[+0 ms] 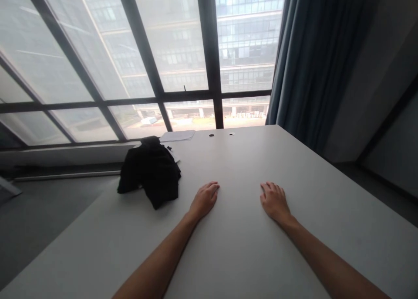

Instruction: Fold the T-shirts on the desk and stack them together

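My left hand [204, 198] lies palm down on the white table [233, 242], its fingers loosely bent and nothing visible in it. Across from it, my right hand [274, 199] rests on the same tabletop, fingers a little apart and also without any object. Bare table surface separates the two hands. A crumpled heap of black cloth [148, 170] sits to the left of my left hand, apart from it, and hangs close to the table's left edge. What kind of garment or cloth it is, I cannot tell.
Some white paper [177, 136] lies behind the cloth at the far edge. Two small round spots, one a dark disc [211, 135], are near that edge. Beyond stand large windows [176, 37], with a blue curtain [307, 72] at the right. Grey floor [62, 207] shows at left.
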A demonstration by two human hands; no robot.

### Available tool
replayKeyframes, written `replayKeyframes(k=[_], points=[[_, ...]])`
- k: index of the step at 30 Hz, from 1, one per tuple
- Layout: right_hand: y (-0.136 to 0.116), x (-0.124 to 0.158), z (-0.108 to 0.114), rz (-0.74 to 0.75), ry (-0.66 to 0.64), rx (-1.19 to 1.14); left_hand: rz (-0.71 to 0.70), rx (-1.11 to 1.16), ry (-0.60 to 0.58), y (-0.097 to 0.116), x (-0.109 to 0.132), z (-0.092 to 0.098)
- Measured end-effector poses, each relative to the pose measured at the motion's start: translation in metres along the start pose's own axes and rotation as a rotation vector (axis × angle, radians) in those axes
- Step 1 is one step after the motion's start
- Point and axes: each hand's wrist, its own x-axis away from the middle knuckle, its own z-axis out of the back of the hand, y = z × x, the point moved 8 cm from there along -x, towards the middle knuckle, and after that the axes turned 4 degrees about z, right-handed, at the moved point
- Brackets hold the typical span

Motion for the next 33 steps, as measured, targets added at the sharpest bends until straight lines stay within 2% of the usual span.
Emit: replayKeyframes(k=[33], points=[[0.005,0.0,-0.01,0.043,0.031,-0.025,0.018,-0.001,-0.001,0.001,0.003,0.001]])
